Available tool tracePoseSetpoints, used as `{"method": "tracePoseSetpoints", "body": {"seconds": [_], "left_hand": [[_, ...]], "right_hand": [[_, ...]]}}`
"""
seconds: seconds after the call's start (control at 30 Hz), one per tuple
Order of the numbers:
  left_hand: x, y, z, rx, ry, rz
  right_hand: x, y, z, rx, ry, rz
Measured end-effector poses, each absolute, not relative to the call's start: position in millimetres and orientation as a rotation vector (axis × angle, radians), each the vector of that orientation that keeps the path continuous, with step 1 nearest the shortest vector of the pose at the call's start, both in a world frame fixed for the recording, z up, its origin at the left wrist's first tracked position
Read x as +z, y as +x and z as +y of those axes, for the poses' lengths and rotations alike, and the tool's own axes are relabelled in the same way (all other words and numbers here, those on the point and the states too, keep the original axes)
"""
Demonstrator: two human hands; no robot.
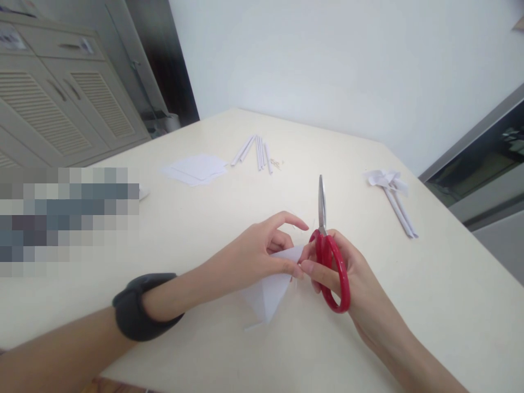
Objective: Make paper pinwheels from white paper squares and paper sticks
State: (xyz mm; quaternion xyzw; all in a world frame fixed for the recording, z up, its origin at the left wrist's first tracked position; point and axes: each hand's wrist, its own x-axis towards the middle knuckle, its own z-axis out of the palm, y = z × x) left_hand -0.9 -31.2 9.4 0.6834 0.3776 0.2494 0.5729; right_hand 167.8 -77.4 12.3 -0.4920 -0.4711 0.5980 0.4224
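Observation:
My left hand pinches a folded white sheet of paper between thumb and fingers, with its index finger stretched out above. A pair of scissors with red handles hangs in my right hand, blades together and pointing away from me. The thumb and fingertip of that same hand are pressed together at the paper's right edge, beside my left thumb. What lies between those fingertips is too small to make out. Below the paper, a thin white strip rests on the table.
Flat paper sheets lie on the table at the far left. Several rolled paper sticks and small bits lie farther back. Two paper pinwheels on sticks lie to the right. A white wall stands behind.

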Motion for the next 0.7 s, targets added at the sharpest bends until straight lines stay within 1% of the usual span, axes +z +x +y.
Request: {"method": "tracePoseSetpoints", "body": {"seconds": [0.4,0.57,0.7], "left_hand": [[4.6,-2.3,-30.6,0.526,1.691,0.866],[2.8,-2.0,-27.6,0.617,1.503,0.776],[5.2,-3.0,-23.8,0.561,1.497,0.781]], "right_hand": [[11.5,165.2,-75.4,1.557,-1.229,-1.152],[12.1,165.1,-75.5,1.456,-1.245,-1.15],[12.1,163.3,-76.1,1.434,-1.251,-1.143]]}}
